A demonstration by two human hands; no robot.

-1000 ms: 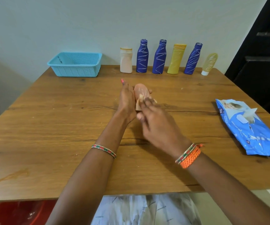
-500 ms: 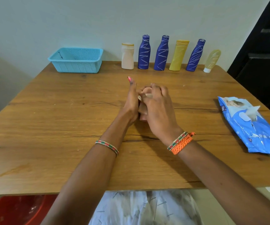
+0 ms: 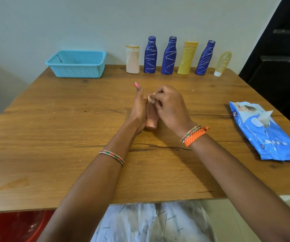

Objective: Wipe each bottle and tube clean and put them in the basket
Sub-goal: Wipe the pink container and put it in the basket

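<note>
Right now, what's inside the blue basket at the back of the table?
Nothing shows inside the blue basket: only its bare perforated far and side walls are visible. Its near wall hides the floor, so a flat item lying there can't be ruled out.

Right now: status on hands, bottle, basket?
Left hand holds peach bottle. Right hand rubs wipe on it. Basket empty. Six wait at wall.

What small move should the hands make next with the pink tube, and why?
Probably draw the wipe in the right hand down the pink tube toward its cap. The left hand holds it, the wipe sits at the far end, and the basket is empty.
</note>
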